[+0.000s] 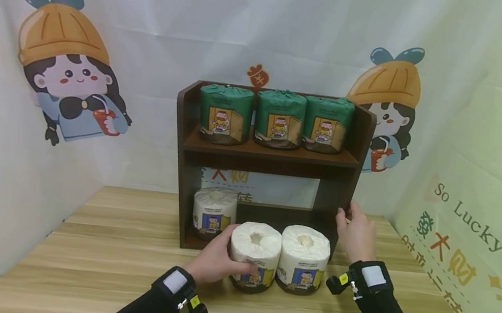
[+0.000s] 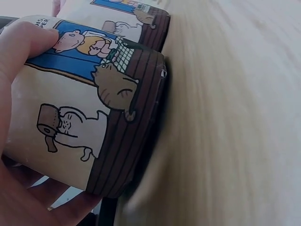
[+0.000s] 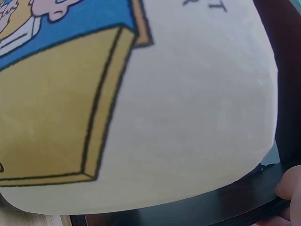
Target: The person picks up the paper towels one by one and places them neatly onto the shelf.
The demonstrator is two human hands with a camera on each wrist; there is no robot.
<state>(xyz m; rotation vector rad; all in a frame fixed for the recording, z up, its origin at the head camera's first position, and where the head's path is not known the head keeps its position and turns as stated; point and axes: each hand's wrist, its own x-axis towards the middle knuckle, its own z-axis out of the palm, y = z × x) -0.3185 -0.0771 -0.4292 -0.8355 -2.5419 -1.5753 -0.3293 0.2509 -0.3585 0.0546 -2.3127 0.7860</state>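
Note:
My left hand (image 1: 212,259) grips a white-wrapped toilet roll (image 1: 254,248) that stands on the table before a dark brown two-tier shelf (image 1: 274,152). In the left wrist view the thumb (image 2: 28,42) lies across the printed side of this roll and the other fingers reach round behind it. A second white toilet roll (image 1: 304,256) stands close on its right, by the shelf's lower opening. My right hand (image 1: 357,236) holds the front edge of the shelf's right side panel between thumb and fingers. Much of the right wrist view is filled by a white roll (image 3: 197,108).
Another white toilet roll (image 1: 215,209) stands inside the lower tier at the left. Three green-wrapped rolls (image 1: 281,108) line the upper tier. Beneath everything is a wood-grain table (image 1: 123,235), with printed cloth (image 1: 165,55) hanging behind and at both sides.

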